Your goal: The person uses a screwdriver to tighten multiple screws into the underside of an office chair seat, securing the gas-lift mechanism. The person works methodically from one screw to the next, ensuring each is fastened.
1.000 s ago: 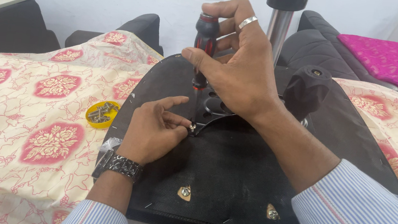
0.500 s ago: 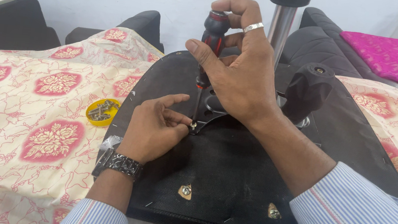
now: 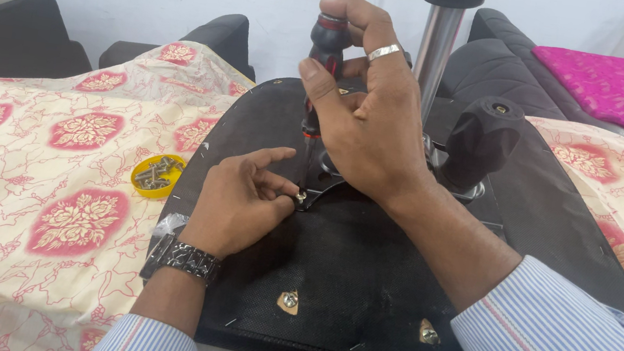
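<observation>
**Inspector:** Report the right hand.

**Assistant:** The right hand (image 3: pixel 370 123) is wrapped around the black-and-red handle of a screwdriver (image 3: pixel 325 58), fingers (image 3: pixel 363 17) curled shut over its top. The tool stands near upright, so pressure can go straight down the shaft.

**Inspector:** And the left?

**Assistant:** The left hand (image 3: pixel 233 202) rests on the black chair seat underside (image 3: pixel 362 285). Thumb and forefinger pinch a small screw (image 3: pixel 299 196) at the tool's tip, seemingly to keep it aligned; the other fingers lie loosely curled.

**Inspector:** Where does the screw sit?

**Assistant:** At the end of a metal bracket arm (image 3: pixel 322 189) lying against the seat, just below the chrome column (image 3: pixel 436 52). Whether the thread is engaged cannot be told.

**Inspector:** Surroundings?

**Assistant:** The seat lies upside down on a floral cloth (image 3: pixel 36 157), probably to give a soft, steady base. A yellow lid (image 3: pixel 157 175) holding spare screws sits just left of the seat, within easy reach of the left hand. A black knob (image 3: pixel 483 141) stands right of the column. Two fasteners (image 3: pixel 288 301) show near the seat's front edge.
</observation>
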